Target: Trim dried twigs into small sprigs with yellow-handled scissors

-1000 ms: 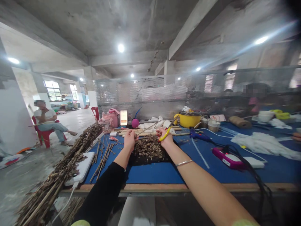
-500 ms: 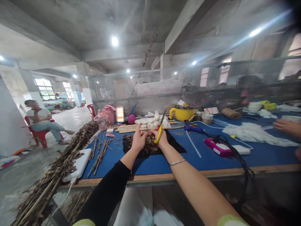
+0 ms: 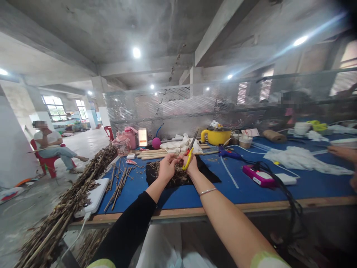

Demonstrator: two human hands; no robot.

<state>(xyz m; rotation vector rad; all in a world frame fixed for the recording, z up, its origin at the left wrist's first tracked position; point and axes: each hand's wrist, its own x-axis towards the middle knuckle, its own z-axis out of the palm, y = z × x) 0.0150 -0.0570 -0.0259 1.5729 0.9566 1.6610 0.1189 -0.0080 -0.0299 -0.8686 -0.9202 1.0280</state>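
My right hand (image 3: 192,169) is closed around yellow-handled scissors (image 3: 189,159), whose dark blades point up and away from me. Close beside it, my left hand (image 3: 167,167) has its fingers curled in a pinch, with the fingertips meeting those of the right. Whatever small piece lies between the fingertips is too small to make out. Below both hands, a black cloth (image 3: 206,172) is spread on the blue tabletop (image 3: 173,199), strewn with brown dry plant bits (image 3: 176,180).
Thin dry stems (image 3: 120,186) and a white power bank (image 3: 96,195) lie left, by a long dried plant bundle (image 3: 69,197). Behind are pale sticks (image 3: 152,154) and a yellow pot (image 3: 219,136). A magenta box (image 3: 258,175) with black cables sits right. A co-worker's hand (image 3: 343,152) shows far right.
My left hand's forefinger, stretched upward before, has curled in, and the hand has drawn nearer to the right hand's fingertips. The scissors stay in the right hand.
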